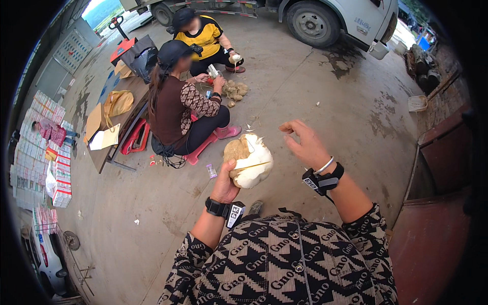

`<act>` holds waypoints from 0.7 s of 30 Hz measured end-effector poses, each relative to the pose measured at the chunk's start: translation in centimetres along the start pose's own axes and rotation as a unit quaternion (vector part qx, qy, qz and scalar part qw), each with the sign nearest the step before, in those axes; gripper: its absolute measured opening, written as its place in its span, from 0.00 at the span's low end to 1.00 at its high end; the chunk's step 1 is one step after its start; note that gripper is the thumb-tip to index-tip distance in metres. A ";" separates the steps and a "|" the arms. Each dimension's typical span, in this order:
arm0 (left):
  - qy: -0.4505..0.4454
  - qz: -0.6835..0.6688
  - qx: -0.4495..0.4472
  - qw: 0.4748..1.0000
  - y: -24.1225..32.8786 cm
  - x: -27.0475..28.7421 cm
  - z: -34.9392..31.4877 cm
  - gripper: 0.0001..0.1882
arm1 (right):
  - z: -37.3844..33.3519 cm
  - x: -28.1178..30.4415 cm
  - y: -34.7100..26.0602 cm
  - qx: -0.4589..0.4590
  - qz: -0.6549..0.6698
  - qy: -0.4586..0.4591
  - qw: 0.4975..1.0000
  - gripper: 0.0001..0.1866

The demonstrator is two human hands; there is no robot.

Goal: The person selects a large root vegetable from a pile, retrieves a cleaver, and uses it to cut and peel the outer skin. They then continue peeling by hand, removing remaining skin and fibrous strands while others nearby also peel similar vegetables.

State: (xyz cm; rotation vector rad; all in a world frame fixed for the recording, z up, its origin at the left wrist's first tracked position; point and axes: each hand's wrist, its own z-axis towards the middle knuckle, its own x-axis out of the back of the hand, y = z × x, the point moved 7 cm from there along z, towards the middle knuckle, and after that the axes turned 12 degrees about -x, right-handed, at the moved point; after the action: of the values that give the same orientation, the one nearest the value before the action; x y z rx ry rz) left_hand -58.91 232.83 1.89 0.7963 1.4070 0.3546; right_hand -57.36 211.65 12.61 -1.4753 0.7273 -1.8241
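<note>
A large lumpy jicama is held up in front of me, its right part bare white and its left part in tan skin. A thin pale yellowish strip crosses the white flesh. My left hand grips it from the lower left, the thumb lying over its front and the other fingers hidden behind. Off to the right, apart from it, my right hand is raised with its fingers apart and nothing visible in them. Small white scraps lie on the floor beyond the jicama.
Ahead left, a person sits on a pink stool, peeling something white. Another person in yellow crouches beyond, beside a pile of brown tubers. A wooden bench stands left; a truck is parked behind. Reddish metal panels stand right.
</note>
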 end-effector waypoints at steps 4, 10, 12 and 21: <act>-0.043 0.050 0.029 0.997 -1.3 -1.1 0.8 0.33 | -0.9 -0.2 -1.6 0.016 0.059 -0.040 0.997 0.09; -0.049 0.088 0.039 0.994 -2.2 -1.6 0.9 0.33 | -1.4 -0.5 -0.9 0.018 0.000 -0.046 0.999 0.07; -0.060 0.091 0.032 0.994 -2.2 -1.7 1.0 0.33 | -1.5 0.2 0.3 -0.021 0.003 0.016 1.000 0.06; -0.068 0.006 0.073 0.995 -2.6 -1.1 0.2 0.33 | -0.7 3.6 9.3 -0.140 -0.106 0.118 0.977 0.06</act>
State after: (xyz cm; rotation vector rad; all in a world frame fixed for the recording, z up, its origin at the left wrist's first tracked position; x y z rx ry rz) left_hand -59.52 230.28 0.96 0.9320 1.3101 0.2042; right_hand -57.10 203.11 7.47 -1.5788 1.0103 -2.1562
